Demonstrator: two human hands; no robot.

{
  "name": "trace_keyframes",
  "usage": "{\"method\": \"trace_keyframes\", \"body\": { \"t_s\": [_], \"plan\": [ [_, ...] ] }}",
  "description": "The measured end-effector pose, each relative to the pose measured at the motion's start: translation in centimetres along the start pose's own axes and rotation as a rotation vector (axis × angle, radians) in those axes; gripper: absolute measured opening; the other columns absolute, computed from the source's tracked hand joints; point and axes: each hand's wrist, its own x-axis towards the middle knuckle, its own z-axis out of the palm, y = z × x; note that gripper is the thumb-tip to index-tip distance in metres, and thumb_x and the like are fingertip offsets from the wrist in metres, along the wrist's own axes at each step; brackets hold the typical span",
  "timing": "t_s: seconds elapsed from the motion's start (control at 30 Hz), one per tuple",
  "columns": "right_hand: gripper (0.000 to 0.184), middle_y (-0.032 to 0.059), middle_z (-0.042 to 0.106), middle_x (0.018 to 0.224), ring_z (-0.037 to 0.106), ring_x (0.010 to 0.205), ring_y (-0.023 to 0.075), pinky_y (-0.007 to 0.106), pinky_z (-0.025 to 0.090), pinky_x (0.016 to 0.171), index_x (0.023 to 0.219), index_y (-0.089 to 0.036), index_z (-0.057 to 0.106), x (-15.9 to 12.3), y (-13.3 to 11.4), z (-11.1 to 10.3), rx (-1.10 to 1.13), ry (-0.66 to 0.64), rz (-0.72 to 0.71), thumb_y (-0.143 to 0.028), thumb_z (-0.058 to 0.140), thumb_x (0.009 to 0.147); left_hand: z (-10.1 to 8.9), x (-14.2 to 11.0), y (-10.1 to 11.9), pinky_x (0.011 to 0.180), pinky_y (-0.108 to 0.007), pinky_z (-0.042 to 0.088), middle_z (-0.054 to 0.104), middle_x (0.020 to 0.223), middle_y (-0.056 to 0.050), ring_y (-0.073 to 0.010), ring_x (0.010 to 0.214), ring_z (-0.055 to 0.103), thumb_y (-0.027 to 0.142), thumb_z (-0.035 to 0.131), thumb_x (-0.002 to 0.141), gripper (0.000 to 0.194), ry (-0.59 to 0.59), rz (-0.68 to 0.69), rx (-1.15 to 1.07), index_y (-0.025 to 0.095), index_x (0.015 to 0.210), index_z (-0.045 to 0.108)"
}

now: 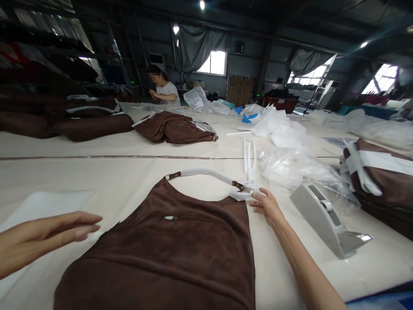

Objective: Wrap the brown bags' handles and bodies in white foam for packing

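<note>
A brown handbag [167,245] lies flat on the table in front of me, its strap [206,173] arched toward the far side and wrapped in white padding. A short zip with a white-wrapped pull [169,218] crosses its front. At the strap's right end, a loose white wrapping strip [239,196] curls around the metal ring. My right hand [266,207] is at that strip with its fingers apart; the fingertips are beside its end, and whether they touch it is hard to tell. To the left of the bag, my left hand [51,237] hovers with fingers stretched out, holding nothing.
A grey tape dispenser [322,215] stands right of my right arm. Wrapped brown bags [387,172] are stacked at far right. Across the table lie more brown bags [174,128], white strips [249,159] and clear plastic [290,163]. A person [164,88] works at the back.
</note>
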Motion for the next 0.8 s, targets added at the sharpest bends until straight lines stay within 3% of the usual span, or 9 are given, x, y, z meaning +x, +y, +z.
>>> {"method": "trace_keyframes", "body": {
  "t_s": [0.1,0.23,0.37,0.43,0.47,0.53,0.63,0.73,0.8],
  "plan": [
    [0.034,0.0054,0.069,0.075,0.061,0.056,0.0149,0.023,0.045,0.045,0.085,-0.018,0.06,1.1,0.2,0.8,0.128,-0.088,0.022,-0.03,0.079,0.059,2.0,3.4,5.2,0.102,-0.039,0.046,0.073,0.101,0.018,-0.0219,0.105,0.066,0.072,0.056,0.077,0.042,-0.21,0.154,-0.019,0.039,0.099,0.07],
    [0.03,0.0031,0.072,0.084,0.063,0.068,0.0149,0.024,0.052,0.055,0.082,-0.021,0.062,1.3,-0.6,1.5,0.296,-0.084,-0.044,-0.033,0.08,0.061,8.8,6.9,13.5,0.097,-0.03,0.049,0.072,0.112,0.002,-0.0231,0.106,0.066,0.051,0.055,0.084,0.036,-0.389,0.411,-0.025,0.028,0.107,0.07],
    [0.027,0.0014,0.072,0.099,0.066,0.083,0.0157,0.027,0.054,0.07,0.091,-0.024,0.065,0.3,-2.6,2.9,0.399,-0.138,-0.157,-0.038,0.078,0.071,16.4,9.6,19.4,0.106,-0.041,0.042,0.061,0.133,-0.011,-0.0302,0.121,0.057,0.04,0.066,0.075,0.055,-0.349,0.542,-0.175,0.02,0.126,0.059],
    [0.028,0.0022,0.072,0.104,0.066,0.09,0.0178,0.03,0.054,0.076,0.098,-0.025,0.068,-0.3,-3.9,3.8,0.288,-0.254,-0.283,-0.039,0.076,0.075,19.1,10.8,21.5,0.106,-0.042,0.042,0.059,0.134,-0.013,-0.0311,0.123,0.055,0.036,0.075,0.066,0.067,-0.272,0.59,-0.354,0.019,0.128,0.056],
    [0.029,0.0031,0.072,0.104,0.066,0.094,0.0194,0.032,0.053,0.08,0.1,-0.024,0.07,-0.5,-4.6,4.2,0.189,-0.326,-0.353,-0.04,0.075,0.077,20.0,11.3,22.4,0.103,-0.04,0.044,0.062,0.129,-0.011,-0.0295,0.118,0.058,0.034,0.077,0.065,0.064,-0.242,0.597,-0.481,0.019,0.124,0.057],
    [0.028,0.0053,0.073,0.101,0.065,0.098,0.0226,0.036,0.052,0.086,0.097,-0.022,0.073,-0.5,-5.7,4.5,0.023,-0.406,-0.47,-0.044,0.072,0.08,21.0,12.1,23.3,0.093,-0.036,0.05,0.069,0.108,-0.008,-0.0251,0.102,0.064,0.035,0.076,0.067,0.048,-0.185,0.525,-0.721,0.018,0.109,0.062],
    [0.029,0.0062,0.073,0.101,0.066,0.095,0.0226,0.036,0.052,0.082,0.094,-0.022,0.074,0.1,-6.3,3.7,-0.064,-0.263,-0.533,-0.048,0.067,0.083,20.6,12.9,22.4,0.077,-0.033,0.053,0.068,0.082,-0.004,-0.0204,0.08,0.065,0.038,0.075,0.066,0.034,-0.093,0.257,-0.914,0.015,0.089,0.064],
    [0.031,0.0061,0.073,0.092,0.065,0.082,0.0202,0.033,0.051,0.074,0.088,-0.021,0.074,0.7,-5.0,1.8,-0.18,-0.124,-0.457,-0.049,0.069,0.08,18.6,12.8,18.6,0.071,-0.031,0.055,0.068,0.081,-0.004,-0.0203,0.079,0.066,0.039,0.081,0.058,0.041,-0.076,-0.017,-0.975,0.015,0.087,0.065],
    [0.03,0.0047,0.072,0.085,0.064,0.076,0.0194,0.032,0.05,0.072,0.084,-0.02,0.073,0.7,-3.6,0.4,-0.283,-0.126,-0.399,-0.049,0.07,0.078,16.6,12.5,15.3,0.074,-0.031,0.057,0.071,0.087,-0.008,-0.0218,0.085,0.068,0.043,0.085,0.052,0.051,-0.162,-0.181,-0.941,0.015,0.089,0.066]
  ]
}}
